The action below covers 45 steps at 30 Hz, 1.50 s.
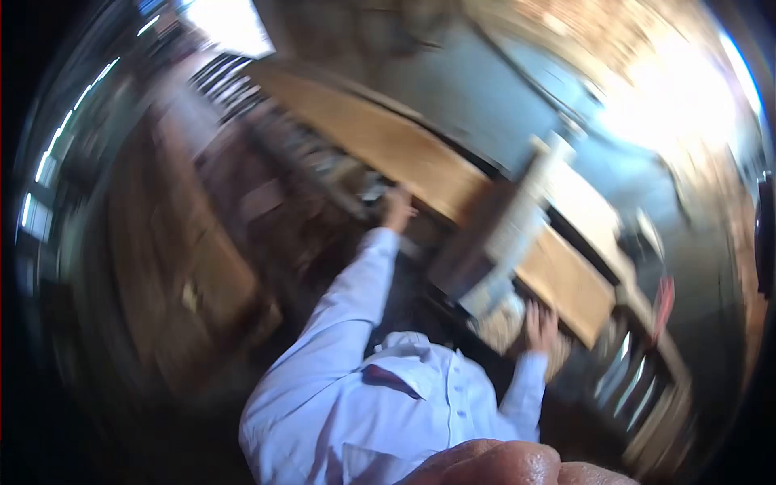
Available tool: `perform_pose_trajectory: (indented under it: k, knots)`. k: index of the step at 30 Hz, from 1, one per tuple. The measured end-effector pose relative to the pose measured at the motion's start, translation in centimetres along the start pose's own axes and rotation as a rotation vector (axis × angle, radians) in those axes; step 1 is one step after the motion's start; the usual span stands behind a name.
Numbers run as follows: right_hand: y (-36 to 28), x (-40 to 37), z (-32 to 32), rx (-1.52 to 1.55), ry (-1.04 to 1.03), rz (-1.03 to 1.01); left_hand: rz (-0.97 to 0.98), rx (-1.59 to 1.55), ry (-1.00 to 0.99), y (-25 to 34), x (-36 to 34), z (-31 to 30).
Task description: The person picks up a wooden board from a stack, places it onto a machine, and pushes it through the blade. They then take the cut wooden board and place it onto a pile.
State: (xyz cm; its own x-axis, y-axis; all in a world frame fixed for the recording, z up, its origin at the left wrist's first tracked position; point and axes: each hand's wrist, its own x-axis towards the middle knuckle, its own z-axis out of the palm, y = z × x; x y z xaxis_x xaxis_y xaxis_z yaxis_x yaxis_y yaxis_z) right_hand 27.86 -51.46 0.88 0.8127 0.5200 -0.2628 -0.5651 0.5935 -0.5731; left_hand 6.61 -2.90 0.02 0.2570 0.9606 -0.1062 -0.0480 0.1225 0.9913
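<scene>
**Long wooden board (388,149), both hands close by**

The big machine (509,230) has a gray block that stands across the board. The board sticks out past the block on both sides (it looks like one piece, but the block hides its middle). It looks flat and stiff, so I think it won't bend much. It is long, so it is likely heavy and hard to break. Good places to hold it would be its long edges, away from the block.

The left arm (347,291) reaches far out, a bit bent. The right arm (527,388) reaches less far. The left hand (398,208) is by the board's near edge, left of the block. Blur hides its fingers, so I cannot tell if they pinch anything. The right hand (540,327) is near the same edge, right of the block. Its fingers look a little spread; I cannot tell if they touch the wood.
</scene>
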Motion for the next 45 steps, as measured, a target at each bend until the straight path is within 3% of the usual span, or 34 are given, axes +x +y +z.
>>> perform_pose_trajectory:
  k: [1, 2, 3, 4, 5, 6, 7, 9, 11, 13, 18, 20, 22, 24, 25, 27, 29, 31, 32, 33, 35, 37, 38, 39, 40, 41, 42, 43, 45]
  knots:
    - [0.9, 0.7, 1.5, -0.582, -0.054, -0.151, 0.017, 0.083, -0.059, 2.3, -1.0, 0.1]
    - [0.1, 1.0, 2.6, -1.285, 0.024, -0.282, 0.012, 0.142, -0.098, 4.5, -2.6, 0.3]
    - [1.9, 2.5, -0.7, -1.119, 0.131, -0.332, 0.074, 0.125, -0.14, 2.9, -1.6, 0.1]
    - [3.7, 4.1, -3.3, -1.175, 0.129, -0.627, -0.045, 0.084, -0.073, 2.3, -0.4, 0.5]
    - [4.0, 3.4, -1.6, -0.853, 0.219, -0.412, -0.152, 0.073, 0.045, 3.0, -0.3, 1.2]
    - [3.8, 4.1, -3.2, -1.059, 0.189, -0.293, -0.179, 0.19, -0.001, 2.1, 1.1, 0.7]
    - [4.5, 5.2, -4.9, -0.88, 0.198, -0.174, -0.114, 0.167, -0.03, 2.0, 0.7, 0.7]
    - [3.5, 2.3, -1.2, 0.25, 0.297, -0.005, -0.075, 0.163, -0.025, 3.5, -0.6, 1.2]
    - [3.6, -0.2, -0.1, 0.27, 0.619, 0.002, -0.081, 0.187, -0.027, 2.1, 0.5, 0.6]
    - [1.5, -4.1, -0.5, 0.239, 0.481, -0.062, -0.094, 0.216, -0.001, 2.3, 0.4, 0.8]
    - [-6.9, -10.5, -6.4, 0.007, 0.739, -0.16, -0.072, 0.233, -0.013, 3.0, -0.2, 1.2]
    - [-12.0, -12.6, -9.1, -0.373, 0.777, -0.259, -0.087, 0.279, 0.039, 3.2, -0.4, 1.1]
    - [-17.7, -12.2, -14.7, -0.027, 0.735, -0.371, -0.094, 0.267, 0.016, 3.4, -0.6, 1.1]
    - [-24.1, -12.5, -17.4, 0.05, 0.733, -0.479, -0.099, 0.257, -0.002, 3.4, -0.4, 1.1]
    - [-27.2, -12.3, -21.0, -0.031, 0.804, -0.428, -0.088, 0.259, 0.0, 3.2, -0.2, 1.0]
    - [-30.9, -13.3, -20.5, -0.05, 0.761, -0.463, -0.066, 0.273, 0.004, 2.8, 0.0, 0.6]
    - [-32.3, -13.6, -19.3, -0.343, 0.818, -0.755, -0.176, 0.168, -0.07, 3.9, -0.1, 0.3]
    - [-29.5, -11.1, -19.4, -0.726, 0.827, -0.953, -0.285, 0.072, -0.151, 3.8, 0.9, -0.6]
    - [-27.1, -10.4, -19.1, -1.066, 0.914, -0.955, 0.047, 0.4, -0.288, 2.4, 2.3, -2.1]
    - [-24.8, -11.7, -14.7, -1.166, 0.83, -0.833, 0.382, 0.728, -0.407, 1.2, 3.9, -3.3]
    - [-20.2, -11.6, -11.2, -1.417, 0.699, -0.77, 0.222, 0.606, -0.577, 0.5, 8.0, -3.8]
    - [-15.4, -10.6, -9.9, -1.503, 0.641, -0.766, 0.505, 1.121, -0.408, 0.9, 6.2, -3.8]
    - [-13.8, -10.1, -10.3, -1.831, 0.685, -0.809, 0.491, 1.154, -0.324, -2.6, 6.9, -4.8]
    - [-13.5, -9.6, -9.7, -1.895, 0.629, -0.785, 0.698, 1.694, -0.72, -1.8, 10.7, -5.4]
    - [-13.8, -9.5, -9.0, -1.863, 0.586, -0.781, 0.706, 1.502, -0.368, -1.5, 7.3, -4.5]
    - [-13.6, -9.2, -9.2, -1.87, 0.623, -0.771, 1.062, 1.462, -0.412, -3.2, 9.3, -4.9]
    - [-13.6, -9.1, -9.0, -1.91, 0.632, -0.745, 1.035, 1.493, -0.365, -1.9, 7.6, -4.6]
    - [-13.7, -9.2, -8.6, -1.889, 0.626, -0.72, 0.665, 1.197, -0.269, -1.3, 3.9, -2.2]
    - [-13.9, -9.2, -8.3, -1.898, 0.612, -0.687, 0.693, 1.072, -0.221, -2.5, 1.0, -0.9]
